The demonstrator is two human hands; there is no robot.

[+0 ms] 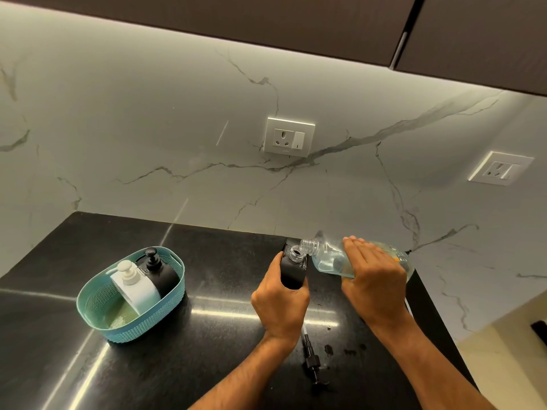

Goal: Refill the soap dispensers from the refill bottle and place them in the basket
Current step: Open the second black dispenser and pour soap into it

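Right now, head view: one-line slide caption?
Right hand tips refill bottle into open black dispenser held by left hand.

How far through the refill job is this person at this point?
Done: a white dispenser and a black dispenser, pumps on, stand in the teal basket. In hand: the left hand steadies an open black dispenser while the right hand tips the refill bottle over its neck. Left: refit the pump lying on the counter, then basket it.

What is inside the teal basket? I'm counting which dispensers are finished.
The teal basket holds a white pump dispenser and, behind it, a black pump dispenser, both leaning. The white one covers the black one's lower body.
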